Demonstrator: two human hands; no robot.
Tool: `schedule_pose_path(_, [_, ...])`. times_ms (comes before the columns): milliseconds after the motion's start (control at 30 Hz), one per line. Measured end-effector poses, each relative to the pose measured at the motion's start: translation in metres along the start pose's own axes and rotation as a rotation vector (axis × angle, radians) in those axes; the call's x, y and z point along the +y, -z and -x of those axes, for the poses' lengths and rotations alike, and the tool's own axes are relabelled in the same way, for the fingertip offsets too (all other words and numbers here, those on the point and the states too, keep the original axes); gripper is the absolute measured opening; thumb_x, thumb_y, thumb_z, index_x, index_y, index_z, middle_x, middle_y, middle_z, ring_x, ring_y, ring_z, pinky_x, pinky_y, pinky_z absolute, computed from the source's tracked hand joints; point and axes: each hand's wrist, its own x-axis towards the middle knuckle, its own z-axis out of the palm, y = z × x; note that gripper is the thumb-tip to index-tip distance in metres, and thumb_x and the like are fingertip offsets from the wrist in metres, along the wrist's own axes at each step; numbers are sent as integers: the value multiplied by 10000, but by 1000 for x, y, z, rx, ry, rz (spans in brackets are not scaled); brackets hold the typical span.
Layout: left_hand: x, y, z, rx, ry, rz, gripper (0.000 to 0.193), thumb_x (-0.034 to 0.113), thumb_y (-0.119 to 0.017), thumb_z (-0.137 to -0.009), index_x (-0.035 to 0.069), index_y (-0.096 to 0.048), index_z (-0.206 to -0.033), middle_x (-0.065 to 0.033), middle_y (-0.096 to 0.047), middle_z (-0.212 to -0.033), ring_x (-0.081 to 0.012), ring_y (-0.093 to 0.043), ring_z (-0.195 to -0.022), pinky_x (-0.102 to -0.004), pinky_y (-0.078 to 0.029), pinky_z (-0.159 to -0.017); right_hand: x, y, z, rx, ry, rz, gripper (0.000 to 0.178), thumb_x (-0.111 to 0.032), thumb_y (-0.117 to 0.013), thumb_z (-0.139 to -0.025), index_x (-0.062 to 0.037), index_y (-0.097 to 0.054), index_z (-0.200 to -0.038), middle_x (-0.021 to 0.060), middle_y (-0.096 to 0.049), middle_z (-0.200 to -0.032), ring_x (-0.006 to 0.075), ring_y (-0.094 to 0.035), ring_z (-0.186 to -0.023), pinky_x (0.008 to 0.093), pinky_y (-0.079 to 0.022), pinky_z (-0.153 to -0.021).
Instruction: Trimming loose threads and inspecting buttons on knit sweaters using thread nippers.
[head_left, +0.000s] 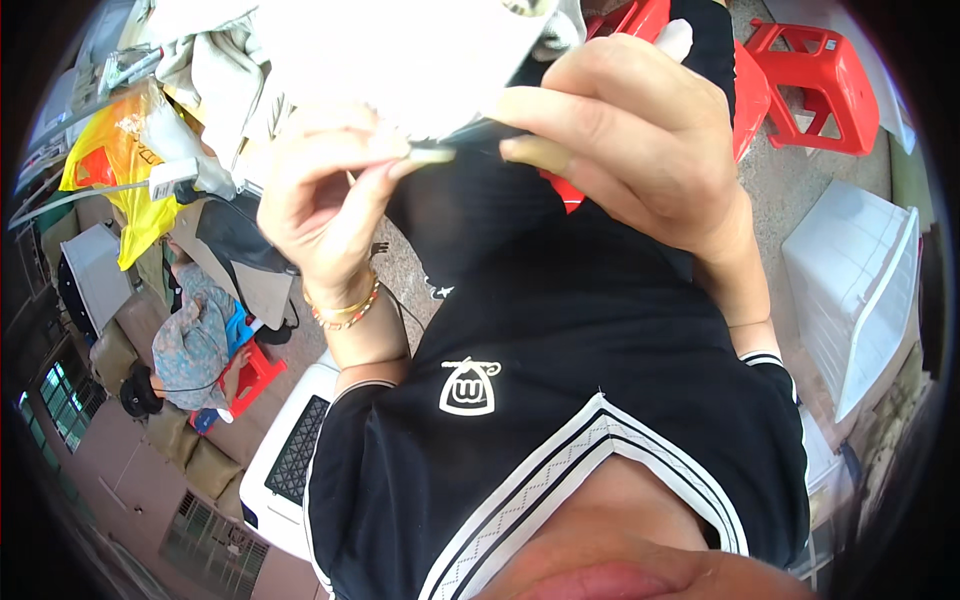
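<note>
Glare blots out the weave of the white fabric (390, 60), which the picture's upper edge cuts off. At the fabric's lower edge, the left hand's (335, 215) fingertips blur into that brightness; anything between the right hand's (645, 130) finger and thumb is too small to tell. The black trouser leg (714, 55) partly hides a red thing (752, 98). A seated person (195, 345) covers part of a small red stool (260, 378).

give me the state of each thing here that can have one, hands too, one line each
bare left hand: bent, thumb and fingertips close together; grip unclear in glare
bare right hand: bent, thumb near index finger; grip unclear
white, glare-washed material: lower edge by the fingers
pale cream fabric: crumpled
yellow plastic bag: crumpled
red plastic stool at upper right: unoccupied
</note>
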Motion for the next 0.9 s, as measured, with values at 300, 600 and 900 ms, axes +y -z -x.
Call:
schedule_pose_path(300, [37,77,19,-83,311,-70,177,-27,-713,-764,-5,-589,-889,-109,-581,-918,-166,-552,-856,-268,-446,-781,13,11,12,-98,-165,-305,484,-17,-781,-680,4,-661,-1149,61,-559,-837,113,-522,-680,226,-409,-582])
schedule_pose_path(600, [20,84,11,-259,573,-491,224,-38,-697,-756,-23,-609,-962,-67,-618,-941,-154,-581,-872,-269,-452,-788,25,-6,5,-90,-211,-357,445,-2,-767,-705,11,-664,-1137,61,-576,-860,109,-524,-691,214,-397,-583])
schedule_pose_path(900, [46,25,-37,-8,129,-567,196,-61,-685,-752,-6,-656,-937,-66,-613,-919,-99,-501,-688,-217,-357,-622,13,1,-21,-78,-430,-308,367,-90,-767,-757,6,-665,-1096,76,-561,-773,189,-556,-654,277,-435,-558])
